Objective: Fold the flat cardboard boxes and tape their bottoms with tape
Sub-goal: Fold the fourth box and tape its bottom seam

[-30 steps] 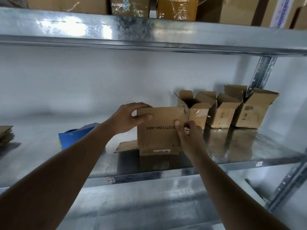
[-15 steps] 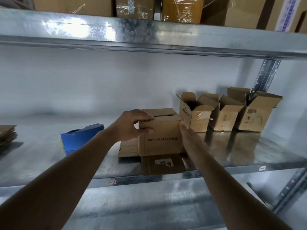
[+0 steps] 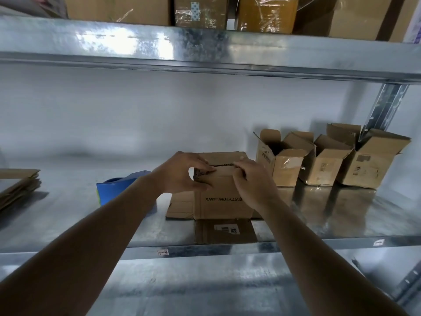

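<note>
The box [image 3: 224,197] is stood on the shelf [image 3: 68,224], beside the blue tape holder [image 3: 118,190]. Its top flaps are pressed down and gripped by the left hand [image 3: 182,173] and right hand [image 3: 252,179].

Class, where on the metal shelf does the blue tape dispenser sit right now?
In the head view, the blue tape dispenser sits left of centre on the metal shelf, partly behind the left forearm, left of the box being folded.
</note>
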The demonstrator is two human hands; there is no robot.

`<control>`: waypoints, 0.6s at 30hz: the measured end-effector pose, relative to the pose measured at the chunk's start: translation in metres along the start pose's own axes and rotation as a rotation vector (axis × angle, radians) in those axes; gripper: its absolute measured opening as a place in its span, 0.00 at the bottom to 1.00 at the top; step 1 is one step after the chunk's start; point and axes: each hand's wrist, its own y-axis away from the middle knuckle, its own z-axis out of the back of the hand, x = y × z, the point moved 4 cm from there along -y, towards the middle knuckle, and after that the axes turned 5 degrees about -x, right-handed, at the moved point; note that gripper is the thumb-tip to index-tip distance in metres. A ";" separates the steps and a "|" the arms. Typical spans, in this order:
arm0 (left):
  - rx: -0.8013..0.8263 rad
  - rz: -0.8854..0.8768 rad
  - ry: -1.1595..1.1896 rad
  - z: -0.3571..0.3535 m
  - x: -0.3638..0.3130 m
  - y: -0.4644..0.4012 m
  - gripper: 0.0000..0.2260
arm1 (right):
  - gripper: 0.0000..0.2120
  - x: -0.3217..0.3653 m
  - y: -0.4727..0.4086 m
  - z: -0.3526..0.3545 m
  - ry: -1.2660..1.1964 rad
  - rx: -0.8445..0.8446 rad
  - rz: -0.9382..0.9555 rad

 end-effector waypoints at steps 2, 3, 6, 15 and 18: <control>0.011 -0.002 0.001 0.005 -0.001 0.004 0.25 | 0.20 0.009 -0.005 0.000 0.083 0.020 0.017; 0.010 0.017 0.008 0.006 -0.002 0.005 0.24 | 0.20 0.013 -0.007 0.001 0.133 0.029 0.027; -0.057 0.175 0.198 0.009 0.007 0.009 0.17 | 0.22 0.021 -0.014 -0.004 0.251 0.101 0.008; -0.100 0.507 -0.240 0.041 0.063 0.045 0.19 | 0.21 0.044 -0.018 -0.021 0.337 0.104 0.030; 0.009 0.692 -0.456 0.054 0.080 0.065 0.25 | 0.19 0.052 -0.021 -0.030 0.281 0.148 0.039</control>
